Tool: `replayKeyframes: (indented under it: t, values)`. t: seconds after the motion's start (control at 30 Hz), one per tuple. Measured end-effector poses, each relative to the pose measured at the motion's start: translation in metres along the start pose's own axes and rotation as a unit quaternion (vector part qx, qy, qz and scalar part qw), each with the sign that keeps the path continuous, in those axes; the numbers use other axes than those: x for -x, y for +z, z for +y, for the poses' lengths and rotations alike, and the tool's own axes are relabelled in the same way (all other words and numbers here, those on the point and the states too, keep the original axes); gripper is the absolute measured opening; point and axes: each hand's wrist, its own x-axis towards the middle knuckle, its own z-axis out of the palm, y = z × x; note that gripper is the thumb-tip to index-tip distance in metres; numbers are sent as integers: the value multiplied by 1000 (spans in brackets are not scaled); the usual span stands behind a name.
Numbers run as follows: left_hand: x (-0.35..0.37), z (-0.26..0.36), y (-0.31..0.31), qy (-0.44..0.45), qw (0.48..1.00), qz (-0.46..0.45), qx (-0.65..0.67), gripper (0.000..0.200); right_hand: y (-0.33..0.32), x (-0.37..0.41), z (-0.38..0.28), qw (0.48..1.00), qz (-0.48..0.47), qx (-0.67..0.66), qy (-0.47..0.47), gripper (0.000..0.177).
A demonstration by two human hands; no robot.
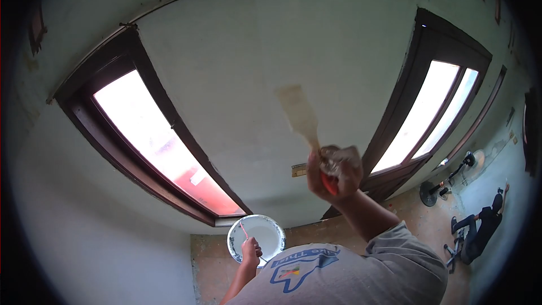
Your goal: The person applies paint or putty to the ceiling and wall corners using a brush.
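Observation:
My right hand (334, 174) is raised in front of the pale green wall, its fingers wrapped round the red handle of a scraper (299, 114). The tool's broad, light blade points up and to the left and is blurred. Lower down, my left hand (251, 250) is closed at the near side of a white bucket (232, 247). A thin red and white stick (244, 229) rises from that hand over the bucket's opening. Pale material lies inside the bucket, and dark smears mark its rim.
Dark-framed windows stand at left (152, 62) and right (395, 99). A wall socket (298, 170) is behind my right hand. At the far right, a person in dark clothes (486, 230) sits low near a black fan (430, 193). The floor (212, 271) is brownish.

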Motion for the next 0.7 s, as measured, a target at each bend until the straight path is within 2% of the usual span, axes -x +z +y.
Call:
replayKeyframes:
  t: [0.03, 0.07, 0.13, 0.23, 0.3, 0.33, 0.4, 0.53, 0.6, 0.7]
  values:
    - [-1, 1, -2, -1, 1000, -2, -2, 20, -1, -25, 2, 999, -10, 35, -2, 71]
    - [-2, -1, -3, -1, 1000, -7, 3, 21, 8, -47, 12, 997, 68, 30, -25, 40]
    - [-6, -5, -4, -2, 1000, -14, 8, 21, 14, -76, 25, 992, 53, 93, -63, 70]
    - [-5, -3, -3, -1, 999, -20, 25, 22, 25, -106, 47, 986, 87, 115, -78, 62]
    - [-12, -6, -5, -11, 1000, -12, 22, 22, 32, -119, 57, 980, 107, 125, -114, 50]
    - [-9, -4, -3, -15, 1000, -9, 22, 22, 37, -125, 65, 980, 109, 126, -111, 50]
    - [-8, -4, -3, -14, 1000, -13, 21, 21, 46, -132, 77, 965, 193, 87, -158, 29]
    - [-8, -4, -4, -14, 1000, -12, 16, 20, 48, -116, 85, 978, 164, 59, -114, 29]
    - [-8, -4, -2, -15, 1000, -8, 14, 20, 44, -95, 77, 989, 139, 22, -45, 29]
    - [-8, 0, 3, -25, 999, 13, 15, 21, 34, -47, 66, 995, 102, 12, -4, 28]
